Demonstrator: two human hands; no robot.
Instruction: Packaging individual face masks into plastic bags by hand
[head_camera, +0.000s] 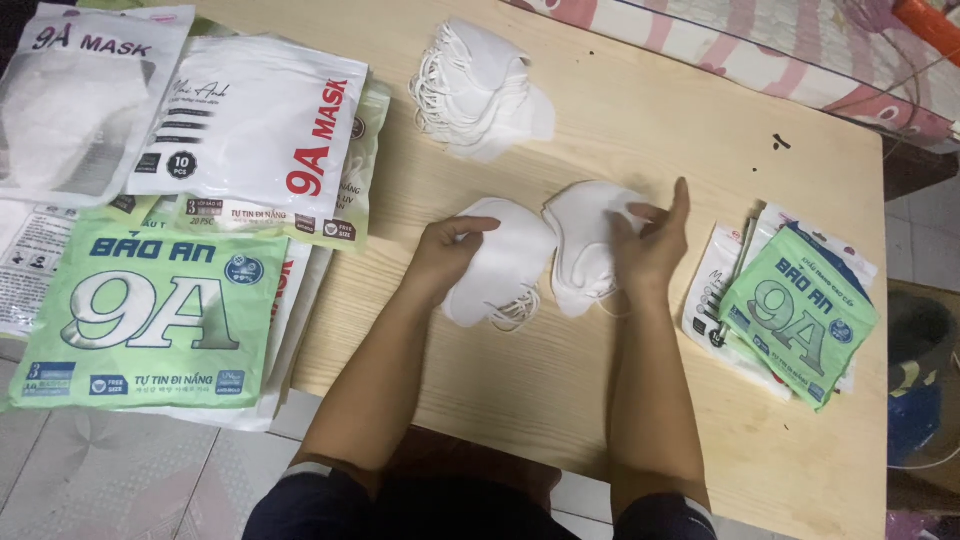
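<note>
My left hand (447, 252) grips a folded white face mask (508, 260) just above the light wooden table (640, 130), its ear loops dangling below. My right hand (652, 240) holds a small stack of white masks (585, 245) beside it, fingers partly spread over them. The two bundles nearly touch at the table's middle. A larger pile of loose white masks (480, 90) lies further back.
Large green and white mask packages (150, 310) and white pouches (255, 125) cover the left side and overhang the table edge. A smaller stack of green packets (795, 310) lies at the right. Behind the table is a pink patterned mattress (760, 50); a tiled floor is below.
</note>
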